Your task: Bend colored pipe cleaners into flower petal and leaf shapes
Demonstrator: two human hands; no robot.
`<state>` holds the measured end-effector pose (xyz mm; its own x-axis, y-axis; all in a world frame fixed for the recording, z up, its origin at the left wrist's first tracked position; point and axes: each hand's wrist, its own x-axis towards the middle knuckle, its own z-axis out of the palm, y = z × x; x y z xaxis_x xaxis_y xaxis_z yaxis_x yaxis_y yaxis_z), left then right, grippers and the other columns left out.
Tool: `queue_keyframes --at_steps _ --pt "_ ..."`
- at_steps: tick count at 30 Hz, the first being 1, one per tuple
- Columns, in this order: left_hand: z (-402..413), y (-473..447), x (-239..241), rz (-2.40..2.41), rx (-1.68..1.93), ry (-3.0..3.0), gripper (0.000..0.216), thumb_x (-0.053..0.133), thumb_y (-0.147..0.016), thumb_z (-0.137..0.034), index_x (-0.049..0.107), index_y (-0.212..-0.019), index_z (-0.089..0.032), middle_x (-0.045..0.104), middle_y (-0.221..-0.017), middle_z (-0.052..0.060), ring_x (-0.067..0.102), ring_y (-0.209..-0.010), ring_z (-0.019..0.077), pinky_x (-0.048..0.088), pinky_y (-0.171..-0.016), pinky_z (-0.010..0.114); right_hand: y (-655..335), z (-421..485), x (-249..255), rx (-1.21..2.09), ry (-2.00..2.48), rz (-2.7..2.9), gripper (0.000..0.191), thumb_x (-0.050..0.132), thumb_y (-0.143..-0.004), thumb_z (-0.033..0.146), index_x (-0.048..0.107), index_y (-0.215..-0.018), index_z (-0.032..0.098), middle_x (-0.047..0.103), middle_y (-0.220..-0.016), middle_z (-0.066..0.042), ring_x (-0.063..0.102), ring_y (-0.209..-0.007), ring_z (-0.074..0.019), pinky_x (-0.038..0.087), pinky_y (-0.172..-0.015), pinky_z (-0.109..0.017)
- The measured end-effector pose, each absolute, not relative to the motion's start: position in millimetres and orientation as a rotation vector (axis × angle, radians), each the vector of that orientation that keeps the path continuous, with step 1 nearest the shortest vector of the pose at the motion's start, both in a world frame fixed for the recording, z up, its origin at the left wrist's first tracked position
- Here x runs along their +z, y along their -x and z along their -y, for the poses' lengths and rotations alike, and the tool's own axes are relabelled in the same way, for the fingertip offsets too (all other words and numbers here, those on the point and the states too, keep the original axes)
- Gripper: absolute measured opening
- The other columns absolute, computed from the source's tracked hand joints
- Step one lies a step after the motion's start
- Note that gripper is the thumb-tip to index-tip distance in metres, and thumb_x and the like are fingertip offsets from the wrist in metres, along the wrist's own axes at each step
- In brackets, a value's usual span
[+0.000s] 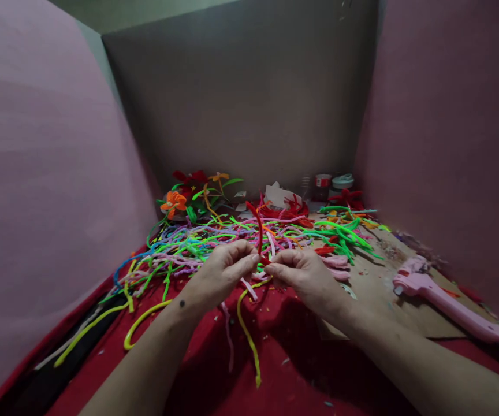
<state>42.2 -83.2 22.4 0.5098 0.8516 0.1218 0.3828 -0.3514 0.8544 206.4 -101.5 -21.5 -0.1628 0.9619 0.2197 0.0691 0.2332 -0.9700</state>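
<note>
A red pipe cleaner [257,222] is held between my two hands, one end curving upward above the fingers. My left hand [234,263] pinches it with thumb and forefinger. Just to the right, my right hand [299,271] pinches a short red part of it, fingertips close to those of the left. Behind and below the hands spreads a tangled heap of pipe cleaners [197,245] in green, pink, purple, blue and yellow. A yellow pipe cleaner [247,335] hangs toward me over the red cloth [275,370].
On the right a pink hot glue gun [449,303] lies on a cardboard sheet [399,312]. Finished-looking pipe cleaner flowers [175,202] stand at the back left. Small jars [322,186] are at the back right. Pink panels [45,173] and a grey back panel [241,104] enclose the workspace.
</note>
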Motion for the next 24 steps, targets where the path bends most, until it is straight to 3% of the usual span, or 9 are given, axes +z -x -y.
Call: queue_keyframes --at_steps 3,8,11,13,16,20,24 --pt "84.2 -40.0 24.1 -1.019 0.717 -1.958 0.023 0.048 -0.081 -0.033 0.044 -0.067 -0.015 0.04 -0.059 -0.005 0.034 -0.053 0.0067 0.029 -0.049 0.019 -206.6 106.0 -22.4 0.807 1.034 1.64 0.018 0.056 -0.078 0.025 0.062 -0.065 0.015 0.053 -0.056 0.002 0.045 -0.054 -0.01 0.036 -0.054 -0.023" --pt "87.7 -38.2 25.9 -0.969 0.686 -1.982 0.022 0.046 -0.082 -0.034 0.048 -0.073 -0.015 0.042 -0.063 -0.004 0.036 -0.057 0.0074 0.032 -0.052 0.02 -210.2 115.7 -14.5 -0.098 0.823 1.858 0.024 0.047 -0.086 0.017 0.065 -0.101 0.016 0.063 -0.081 -0.007 0.052 -0.078 -0.0169 0.042 -0.072 -0.031" --pt "89.5 -39.5 25.9 -0.894 0.622 -2.058 0.019 0.047 -0.082 -0.032 0.052 -0.076 -0.014 0.046 -0.07 -0.002 0.04 -0.063 0.0084 0.035 -0.057 0.02 -210.4 116.3 -12.8 -0.401 0.808 1.934 0.025 0.047 -0.085 0.015 0.065 -0.102 0.016 0.064 -0.091 -0.01 0.05 -0.088 -0.021 0.04 -0.079 -0.036" --pt "90.2 -40.0 26.2 -0.924 0.613 -2.05 0.021 0.047 -0.082 -0.032 0.051 -0.074 -0.014 0.044 -0.066 -0.003 0.038 -0.059 0.0076 0.033 -0.054 0.02 -209.7 114.2 -13.2 -0.298 0.878 1.942 0.021 0.048 -0.085 0.017 0.068 -0.09 0.016 0.064 -0.084 -0.009 0.05 -0.083 -0.0206 0.04 -0.076 -0.036" --pt "90.7 -39.5 26.9 -0.977 0.641 -1.971 0.024 0.047 -0.082 -0.036 0.051 -0.072 -0.014 0.04 -0.059 -0.005 0.033 -0.053 0.0065 0.029 -0.048 0.019 -209.9 111.0 -12.0 0.241 0.96 1.834 0.019 0.051 -0.083 0.02 0.067 -0.073 0.016 0.059 -0.067 -0.004 0.049 -0.068 -0.0153 0.04 -0.066 -0.031" --pt "91.8 -39.8 27.2 -0.962 0.725 -1.89 0.023 0.05 -0.081 -0.035 0.051 -0.072 -0.013 0.042 -0.059 -0.005 0.036 -0.052 0.006 0.029 -0.049 0.019 -212.6 109.8 -7.4 1.015 0.98 1.64 0.016 0.059 -0.076 0.025 0.065 -0.066 0.015 0.054 -0.059 0.001 0.045 -0.056 -0.0098 0.034 -0.053 -0.024" --pt "91.7 -43.0 26.2 -0.957 0.778 -1.837 0.021 0.053 -0.079 -0.033 0.052 -0.073 -0.014 0.045 -0.06 -0.004 0.039 -0.053 0.0057 0.03 -0.049 0.018 -213.7 108.7 -6.5 1.396 0.962 1.483 0.017 0.064 -0.07 0.029 0.063 -0.062 0.014 0.048 -0.051 0.004 0.034 -0.046 -0.0058 0.024 -0.046 -0.023"
